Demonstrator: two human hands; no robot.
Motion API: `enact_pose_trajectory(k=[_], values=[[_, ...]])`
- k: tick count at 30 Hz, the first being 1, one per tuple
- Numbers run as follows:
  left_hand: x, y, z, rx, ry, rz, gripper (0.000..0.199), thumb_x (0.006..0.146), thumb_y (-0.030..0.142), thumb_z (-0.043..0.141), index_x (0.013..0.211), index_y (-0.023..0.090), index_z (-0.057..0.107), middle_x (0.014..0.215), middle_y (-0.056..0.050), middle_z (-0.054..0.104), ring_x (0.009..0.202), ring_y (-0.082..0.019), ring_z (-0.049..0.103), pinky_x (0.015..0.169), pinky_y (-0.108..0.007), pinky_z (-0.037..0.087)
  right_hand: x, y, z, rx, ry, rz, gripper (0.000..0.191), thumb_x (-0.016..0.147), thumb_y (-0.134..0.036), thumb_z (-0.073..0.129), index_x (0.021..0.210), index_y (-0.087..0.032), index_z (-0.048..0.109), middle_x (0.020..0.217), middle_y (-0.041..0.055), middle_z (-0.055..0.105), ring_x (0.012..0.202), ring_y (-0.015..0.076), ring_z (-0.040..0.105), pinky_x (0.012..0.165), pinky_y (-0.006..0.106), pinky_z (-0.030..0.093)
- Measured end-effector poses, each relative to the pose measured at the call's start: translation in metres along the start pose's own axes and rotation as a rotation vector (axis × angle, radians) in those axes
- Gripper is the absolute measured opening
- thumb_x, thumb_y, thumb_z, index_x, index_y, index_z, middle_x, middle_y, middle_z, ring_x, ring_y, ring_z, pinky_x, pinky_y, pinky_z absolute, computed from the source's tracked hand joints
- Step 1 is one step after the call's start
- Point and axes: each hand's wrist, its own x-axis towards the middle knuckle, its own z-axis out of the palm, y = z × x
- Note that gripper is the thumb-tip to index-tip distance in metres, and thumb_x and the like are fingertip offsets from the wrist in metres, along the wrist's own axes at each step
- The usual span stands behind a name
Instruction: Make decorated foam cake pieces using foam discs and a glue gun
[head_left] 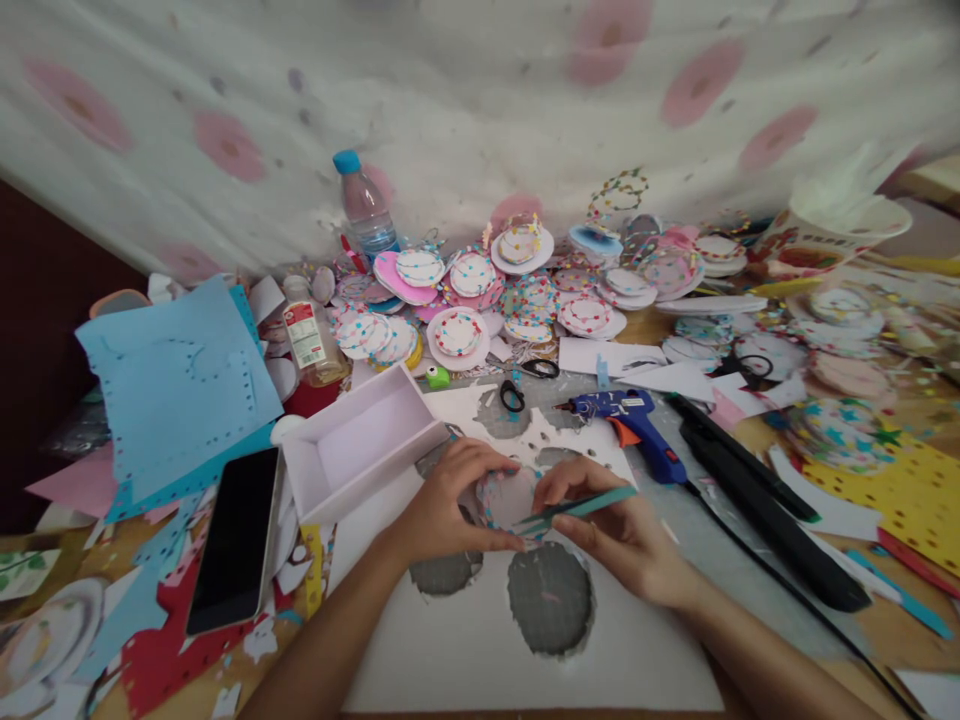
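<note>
My left hand (457, 495) curls around the left side of a small round paper piece (504, 497) edged with red and blue beads, thumb and fingers gripping its rim. Teal tweezers (600, 503) are pinched in my right hand (615, 520), their tips pointing left at the near edge of the round piece. Beneath both hands lies a white foam sheet (405, 650) with several round holes cut through it. One large hole sits just below the hands. What the tweezer tips grip, if anything, is too small to make out.
A blue glue gun (626, 415) and a black hair straightener (765, 510) lie to the right, a white open box (360, 440) and a phone (234, 540) to the left. Black-handled scissors (512, 396), a bottle (367, 210) and several beaded discs (457, 335) stand behind.
</note>
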Motion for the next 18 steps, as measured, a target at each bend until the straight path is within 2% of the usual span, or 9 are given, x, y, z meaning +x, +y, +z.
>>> enact_pose_trajectory(k=[8, 11, 18], values=[[0.0023, -0.0012, -0.0005, 0.002, -0.01, 0.093, 0.065, 0.056, 0.052, 0.083, 0.112, 0.023, 0.064, 0.104, -0.009, 0.067, 0.105, -0.026, 0.054, 0.096, -0.041, 0.04, 0.0027, -0.003, 0.002, 0.269, 0.003, 0.081, 0.011, 0.088, -0.03, 0.057, 0.087, -0.023, 0.048, 0.082, 0.0016, 0.056, 0.074, 0.0157, 0.052, 0.067, 0.028, 0.042], [0.0019, -0.002, -0.0002, 0.004, -0.011, 0.105, 0.064, 0.056, 0.05, 0.083, 0.111, 0.023, 0.065, 0.104, -0.008, 0.067, 0.104, -0.026, 0.054, 0.095, -0.04, 0.04, 0.0034, -0.0024, 0.0025, 0.28, 0.022, 0.065, 0.012, 0.088, -0.03, 0.057, 0.084, -0.023, 0.048, 0.079, 0.0014, 0.055, 0.073, 0.0156, 0.049, 0.066, 0.027, 0.04], [0.0009, 0.0011, -0.0007, 0.018, -0.028, 0.014, 0.068, 0.054, 0.054, 0.083, 0.111, 0.023, 0.062, 0.105, -0.009, 0.065, 0.105, -0.028, 0.053, 0.095, -0.04, 0.039, 0.0037, 0.0007, -0.0018, 0.301, 0.197, -0.036, 0.006, 0.084, -0.026, 0.056, 0.083, -0.023, 0.052, 0.072, 0.0004, 0.052, 0.067, 0.0163, 0.045, 0.058, 0.028, 0.034]])
